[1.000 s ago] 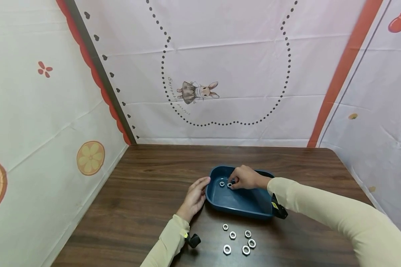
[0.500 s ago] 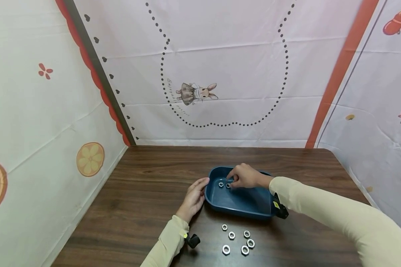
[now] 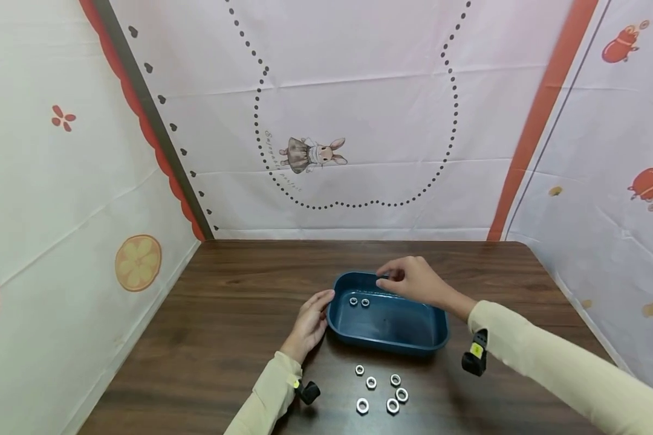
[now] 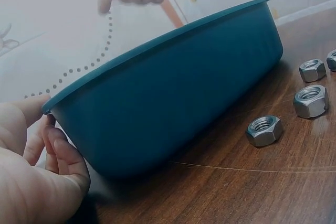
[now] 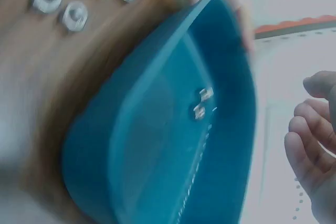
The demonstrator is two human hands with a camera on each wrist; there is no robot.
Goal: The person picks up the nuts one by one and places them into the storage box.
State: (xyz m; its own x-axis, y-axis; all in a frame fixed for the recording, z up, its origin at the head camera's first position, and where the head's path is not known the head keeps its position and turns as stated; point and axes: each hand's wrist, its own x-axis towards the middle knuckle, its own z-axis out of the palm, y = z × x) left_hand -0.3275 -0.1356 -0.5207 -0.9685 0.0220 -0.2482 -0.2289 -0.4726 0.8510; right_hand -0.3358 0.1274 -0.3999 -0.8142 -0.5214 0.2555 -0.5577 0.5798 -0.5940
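Observation:
Two small hex nuts (image 3: 365, 302) lie side by side on the floor of the blue plastic tray (image 3: 387, 345), toward its left end. My left hand (image 3: 309, 320) holds the tray's left end; in the left wrist view its fingers (image 4: 65, 153) curl against the outer wall and at the rim. Over the tray's back right part hovers my right hand (image 3: 413, 279), its fingers loosely bent and holding nothing. The right wrist view shows that hand (image 5: 317, 135) apart from the tray (image 5: 152, 77), with both nuts (image 5: 199, 111) inside it.
Several more hex nuts (image 3: 393, 406) of differing sizes stand scattered on the wood-grain table (image 3: 223, 338) in front of the tray. Printed cloth (image 3: 370, 121) hangs behind the table and along both sides. Each wrist carries a black camera (image 3: 474, 356).
My right hand has let go of the right-hand nut in the tray and lifted up and to the right. The left hand keeps its place at the tray's end.

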